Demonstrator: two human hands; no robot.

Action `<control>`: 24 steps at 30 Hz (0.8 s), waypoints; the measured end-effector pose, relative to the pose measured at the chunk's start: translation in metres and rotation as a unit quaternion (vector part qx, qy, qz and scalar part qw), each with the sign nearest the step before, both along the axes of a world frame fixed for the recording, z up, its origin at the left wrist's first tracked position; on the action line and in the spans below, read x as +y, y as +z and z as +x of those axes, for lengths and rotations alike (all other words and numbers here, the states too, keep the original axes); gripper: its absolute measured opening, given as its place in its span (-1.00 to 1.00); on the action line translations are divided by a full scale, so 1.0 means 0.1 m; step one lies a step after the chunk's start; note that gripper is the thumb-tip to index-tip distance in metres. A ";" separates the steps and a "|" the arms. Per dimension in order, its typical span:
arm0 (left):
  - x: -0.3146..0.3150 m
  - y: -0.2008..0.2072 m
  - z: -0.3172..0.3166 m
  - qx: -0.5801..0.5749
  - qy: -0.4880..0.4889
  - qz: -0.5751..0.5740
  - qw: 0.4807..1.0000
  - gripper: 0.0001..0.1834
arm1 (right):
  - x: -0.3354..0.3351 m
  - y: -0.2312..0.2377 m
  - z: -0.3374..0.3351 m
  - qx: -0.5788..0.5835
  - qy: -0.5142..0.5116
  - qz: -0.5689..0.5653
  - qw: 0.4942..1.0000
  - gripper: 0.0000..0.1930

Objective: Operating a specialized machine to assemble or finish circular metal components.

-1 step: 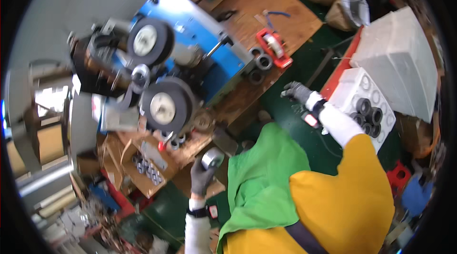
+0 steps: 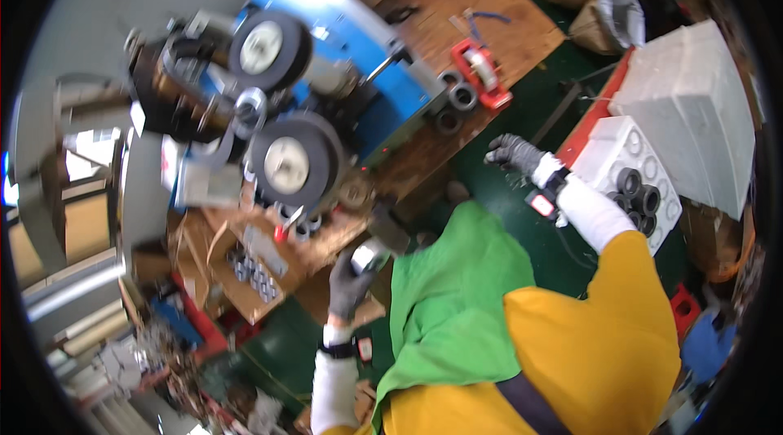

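My left hand, in a grey glove, is closed around a shiny silver metal ring beside the bench's near edge. My right hand, also gloved, hovers over the green floor at the right. Its fingers are loosely stretched, with nothing visible in them. Ahead on the left stands a blue machine with two dark wheels, an upper wheel and a lower wheel, both with pale hubs. Another metal ring sits between the wheels.
A cardboard box with several metal rings lies left of my left hand. Dark rings and a red tape dispenser are on the wooden bench. At right, a white tray bears several dark rings, beside white foam blocks.
The view has shifted slightly, so the machine and bench appear farther right. My left hand has risen a little with the silver ring, which has tilted. My right hand has hardly moved.
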State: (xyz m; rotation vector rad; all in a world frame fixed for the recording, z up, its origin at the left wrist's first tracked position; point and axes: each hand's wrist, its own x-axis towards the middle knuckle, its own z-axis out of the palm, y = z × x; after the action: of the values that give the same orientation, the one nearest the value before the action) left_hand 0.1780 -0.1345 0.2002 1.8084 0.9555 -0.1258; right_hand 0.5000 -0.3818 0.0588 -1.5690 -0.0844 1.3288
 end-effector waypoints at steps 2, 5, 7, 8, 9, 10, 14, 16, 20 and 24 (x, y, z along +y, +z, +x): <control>-0.05 0.08 0.19 -0.008 -0.076 0.047 0.996 -0.66 | 0.10 0.51 -0.22 0.021 0.003 0.054 0.998 -0.59; -0.07 0.11 0.36 -0.085 -0.168 0.101 0.977 -0.65 | 0.50 1.09 -0.56 0.000 0.156 0.147 0.977 -0.54; -0.13 0.21 0.41 -0.107 -0.177 0.098 0.973 -0.63 | 0.79 1.44 -0.76 -0.070 0.283 0.172 0.941 -0.60; -0.16 0.25 0.45 -0.095 -0.200 0.114 0.969 -0.62 | 0.89 1.49 -0.87 -0.067 0.308 0.179 0.932 -0.63; -0.18 0.30 0.45 -0.076 -0.219 0.135 0.963 -0.62 | 0.97 1.48 -0.99 -0.071 0.313 0.188 0.928 -0.64; -0.20 0.32 0.44 -0.077 -0.235 0.139 0.959 -0.61 | 1.05 1.56 -1.05 -0.101 0.337 0.171 0.920 -0.63; -0.22 0.37 0.32 -0.075 -0.235 0.133 0.960 -0.62 | 1.21 1.71 -1.16 -0.220 0.421 0.103 0.874 -0.60; -0.19 0.21 0.10 -0.111 -0.161 0.038 0.980 -0.62 | 1.29 1.75 -1.17 -0.239 0.478 0.072 0.842 -0.57; -0.12 0.29 -0.10 -0.205 0.012 -0.218 0.954 -0.53 | 1.23 1.46 -1.22 -0.186 0.499 0.128 0.837 -0.51; 0.10 0.31 -0.34 -0.218 0.101 -0.272 0.932 -0.48 | 1.18 1.01 -1.33 -0.176 0.470 0.047 0.864 -0.62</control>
State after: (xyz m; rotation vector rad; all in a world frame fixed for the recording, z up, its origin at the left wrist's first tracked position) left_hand 0.1445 -0.1242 0.2314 1.1502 0.6903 0.1280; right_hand 0.3673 -0.2640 0.1595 -1.7268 -1.2625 1.6778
